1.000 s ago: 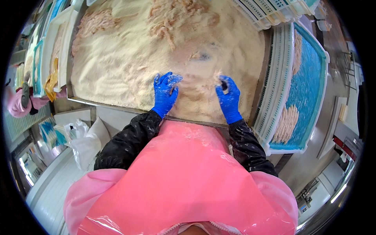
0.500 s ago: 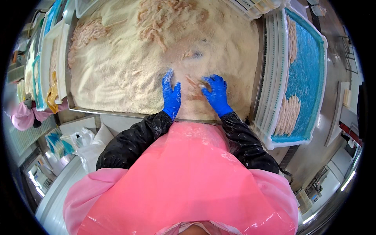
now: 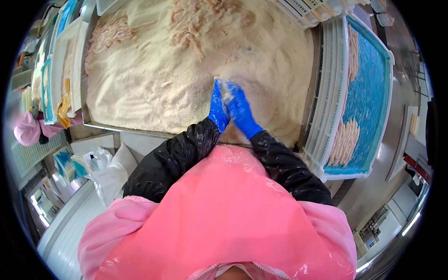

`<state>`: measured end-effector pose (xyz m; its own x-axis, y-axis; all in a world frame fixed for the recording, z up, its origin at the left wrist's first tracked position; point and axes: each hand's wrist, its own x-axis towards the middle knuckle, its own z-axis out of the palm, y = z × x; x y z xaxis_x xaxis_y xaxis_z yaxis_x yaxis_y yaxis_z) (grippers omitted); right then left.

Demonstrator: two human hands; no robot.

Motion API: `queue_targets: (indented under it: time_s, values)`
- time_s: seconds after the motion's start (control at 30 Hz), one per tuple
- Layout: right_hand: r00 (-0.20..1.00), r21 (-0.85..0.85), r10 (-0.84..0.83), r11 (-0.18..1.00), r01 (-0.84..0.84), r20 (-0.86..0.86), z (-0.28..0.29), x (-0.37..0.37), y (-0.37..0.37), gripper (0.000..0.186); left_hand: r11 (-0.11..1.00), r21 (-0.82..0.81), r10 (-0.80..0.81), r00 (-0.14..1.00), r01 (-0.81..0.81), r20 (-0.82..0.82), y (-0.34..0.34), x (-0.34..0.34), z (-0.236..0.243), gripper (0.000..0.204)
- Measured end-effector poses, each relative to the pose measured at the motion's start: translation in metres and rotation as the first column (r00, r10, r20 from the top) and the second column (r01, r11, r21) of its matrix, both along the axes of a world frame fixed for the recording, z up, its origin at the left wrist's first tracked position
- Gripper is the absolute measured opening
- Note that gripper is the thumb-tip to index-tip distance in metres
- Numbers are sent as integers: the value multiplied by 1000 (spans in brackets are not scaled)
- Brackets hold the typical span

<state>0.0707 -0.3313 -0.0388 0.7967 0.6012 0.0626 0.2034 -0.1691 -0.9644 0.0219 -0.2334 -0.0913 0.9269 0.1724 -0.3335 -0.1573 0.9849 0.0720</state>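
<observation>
My gloved left hand [image 3: 218, 107] and my gloved right hand [image 3: 240, 108] are pressed together over the near middle of a shallow metal tray [image 3: 130, 131]. Between their fingers is a pale crumb-coated meat strip [image 3: 227, 92], mostly hidden and slightly blurred. Both blue gloves are dusted with crumbs. Pale yellow breading crumbs [image 3: 144, 98] cover the tray in an uneven layer. Beyond my hands, a heap of raw meat strips [image 3: 191, 23] lies on the crumbs. Another heap of strips [image 3: 109, 35] sits at the far left.
At the right, a stack of white crates [image 3: 329, 93] has a blue-lined top crate [image 3: 368, 102] with rows of coated strips [image 3: 344, 142]. White baskets [image 3: 312, 11] stand at the far right. To the left are a white bin [image 3: 70, 51], a plastic bag [image 3: 109, 175] and another person's pink sleeve [image 3: 27, 128].
My hands, apart half a second ago, have come together, the left moving right and the right moving left. The loose strip that lay between them is now largely hidden by the gloves.
</observation>
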Motion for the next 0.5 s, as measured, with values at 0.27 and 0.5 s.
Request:
queue_targets:
  time_s: [0.27,0.5]
  values:
    - [974,-410,159,909,-81,160,-8,2,22,58,957,-150,-292,814,250,-503,19,16,66,67]
    - [761,-247,70,962,120,645,-26,120,38,40,935,-267,-221,973,232,72,52,-18,13,54]
